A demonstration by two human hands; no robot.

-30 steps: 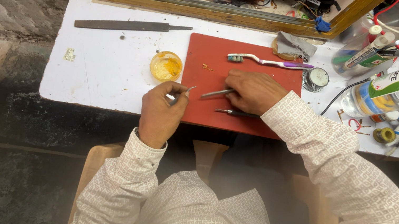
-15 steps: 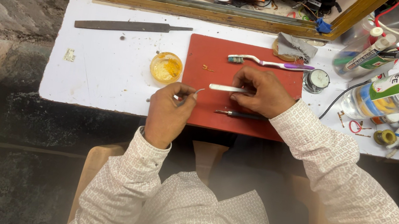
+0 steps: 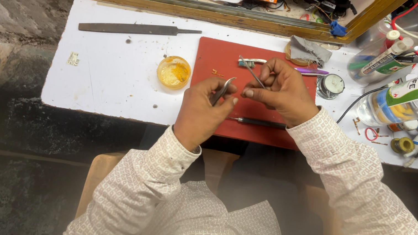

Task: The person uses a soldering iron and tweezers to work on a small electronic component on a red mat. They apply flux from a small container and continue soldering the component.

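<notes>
We are holding both hands above the red mat (image 3: 217, 63) on the white table (image 3: 114, 80). Our left hand (image 3: 203, 112) is pinching curved metal tweezers (image 3: 221, 90), fingers pressed together around them. Our right hand (image 3: 280, 89) is gripping a thin metal tool (image 3: 252, 72) between thumb and fingertips, its tip slanting up-left. A black-handled pick (image 3: 258, 122) is lying on the mat below, and a yellow paste dish (image 3: 173, 71) is sitting just left.

Your left hand (image 3: 203, 108) pinched curved tweezers (image 3: 221, 90) over the red mat (image 3: 223, 61), your right hand (image 3: 279, 89) gripped a thin metal tool (image 3: 251, 71) just beside it. A black-handled screwdriver (image 3: 258, 122) lay below, yellow paste tin (image 3: 173, 71) left of the mat.
</notes>
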